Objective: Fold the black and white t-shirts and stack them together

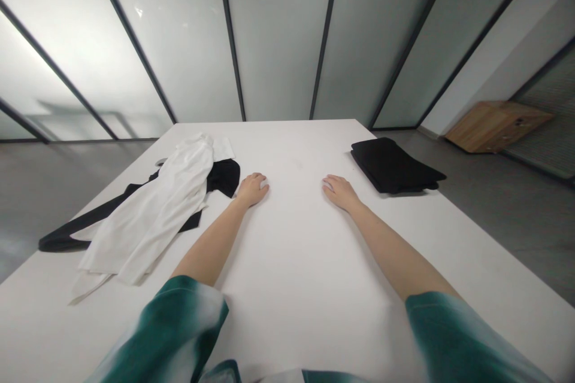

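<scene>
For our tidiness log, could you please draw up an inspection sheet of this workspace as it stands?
surface: white table, seen from the person's end
job's things: white garment over a black garment on the left; folded black cloth on the right
clutter: both left-side garments lie rumpled
grips: left hand and right hand rest palm down, holding nothing, each beside but apart from the nearest cloth
cables: nothing seen
surroundings: frosted glass partitions, grey floor, wooden box on the floor at right
</scene>
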Demonstrator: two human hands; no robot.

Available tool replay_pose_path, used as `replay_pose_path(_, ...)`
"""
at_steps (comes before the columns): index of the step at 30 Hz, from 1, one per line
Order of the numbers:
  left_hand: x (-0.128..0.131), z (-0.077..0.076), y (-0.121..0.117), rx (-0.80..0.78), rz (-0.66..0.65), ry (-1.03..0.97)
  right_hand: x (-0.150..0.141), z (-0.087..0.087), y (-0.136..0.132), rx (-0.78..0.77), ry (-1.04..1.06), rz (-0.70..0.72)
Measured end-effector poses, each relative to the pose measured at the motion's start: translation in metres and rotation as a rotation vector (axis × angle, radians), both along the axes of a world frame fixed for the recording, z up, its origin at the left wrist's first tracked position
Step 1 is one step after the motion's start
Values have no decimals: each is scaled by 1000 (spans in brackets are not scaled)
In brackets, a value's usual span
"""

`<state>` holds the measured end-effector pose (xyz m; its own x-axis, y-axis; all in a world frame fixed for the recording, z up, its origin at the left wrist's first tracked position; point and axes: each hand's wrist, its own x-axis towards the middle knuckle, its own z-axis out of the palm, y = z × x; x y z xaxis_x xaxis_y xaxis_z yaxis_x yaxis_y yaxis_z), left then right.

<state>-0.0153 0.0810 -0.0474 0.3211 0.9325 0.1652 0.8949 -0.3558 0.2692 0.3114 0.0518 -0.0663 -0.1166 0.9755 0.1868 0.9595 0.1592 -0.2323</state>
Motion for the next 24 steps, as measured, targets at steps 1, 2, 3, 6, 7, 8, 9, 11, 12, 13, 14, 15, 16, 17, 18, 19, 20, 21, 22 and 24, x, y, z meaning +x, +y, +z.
replay_pose_path(1,0,0,0,2,0,4,0,0,0,3,-10,2)
replay_pose_path(2,0,0,0,5,0,8,0,0,0,8,-20,5)
replay_pose_path(3,0,0,0,9,0,11,0,0,0,11,-29,7)
replay_pose_path(6,0,0,0,12,4,13,0,0,-1,14,-47,8)
replay_pose_path(7,0,0,0,11,4,10,-1,0,-1,14,-49,7)
replay_pose_path(8,0,0,0,10,4,5,-1,1,-1,14,-48,7)
replay_pose_path(9,0,0,0,10,5,-3,-1,1,-1,15,-45,6)
replay_pose_path(11,-1,-2,1,10,8,-29,-1,1,-1,18,-37,3)
replay_pose_path(12,-1,-2,1,12,17,-50,-1,1,-1,19,-35,3)
replay_pose_path(13,-1,-3,2,14,31,-73,-1,1,-1,19,-34,4)
replay_pose_path(14,-1,-4,2,17,48,-97,-1,1,-1,18,-34,6)
replay_pose_path(15,-1,-5,3,21,66,-118,-2,0,-1,18,-35,7)
replay_pose_path(16,-1,-5,5,22,82,-134,-2,1,-1,19,-36,7)
replay_pose_path(17,-1,-4,7,19,93,-142,-2,1,-1,20,-37,6)
replay_pose_path(18,-1,-3,10,9,100,-144,-3,1,-1,21,-38,2)
replay_pose_path(19,-3,0,13,-6,107,-140,-3,1,-1,20,-40,0)
replay_pose_path(20,-6,4,17,-22,117,-131,-3,1,-1,18,-41,-1)
replay_pose_path(21,-11,10,21,-34,133,-118,-4,2,-1,16,-41,0)
replay_pose_path(22,-18,16,25,-38,160,-100,-4,2,-1,14,-41,1)
replay_pose_path(24,-38,30,30,-20,245,-49,-4,1,-1,18,-38,6)
